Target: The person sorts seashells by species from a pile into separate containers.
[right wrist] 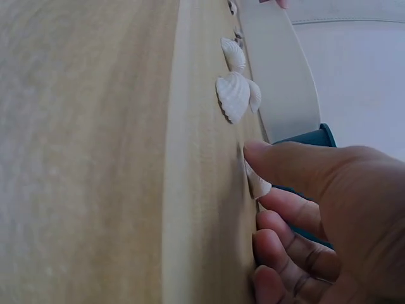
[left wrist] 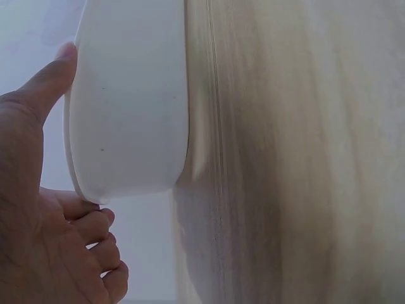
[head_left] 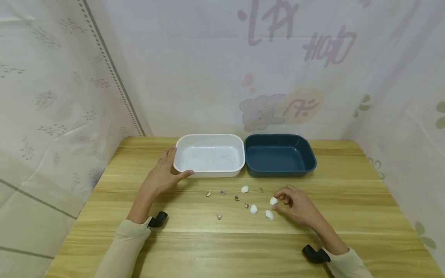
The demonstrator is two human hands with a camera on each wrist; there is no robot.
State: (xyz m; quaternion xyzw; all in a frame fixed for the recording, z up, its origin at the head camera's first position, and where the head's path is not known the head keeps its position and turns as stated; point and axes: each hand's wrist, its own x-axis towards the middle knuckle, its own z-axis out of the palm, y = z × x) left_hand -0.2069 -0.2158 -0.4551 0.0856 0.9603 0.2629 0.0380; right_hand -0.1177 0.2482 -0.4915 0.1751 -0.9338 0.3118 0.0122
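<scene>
My left hand [head_left: 161, 173] rests at the left end of a white plastic basin [head_left: 199, 174]. Its thumb lies along the front rim, and the fingers are spread around the corner, loosely bent in the left wrist view. At the right of a scatter of shells, my right hand [head_left: 297, 204] pinches a white seashell [head_left: 274, 200] between thumb and index finger, low at the tabletop. The thumb [right wrist: 285, 161] partly covers that shell in the right wrist view. Other white seashells [head_left: 254, 209] lie close by, ribbed and fan-shaped in the right wrist view.
A dark blue basin [head_left: 281, 173] stands right beside the white one at the back of the wooden table [head_left: 194, 247]. Several small brownish shells [head_left: 222, 192] lie in front of the basins. A printed cloth [head_left: 194, 77] hangs behind the table.
</scene>
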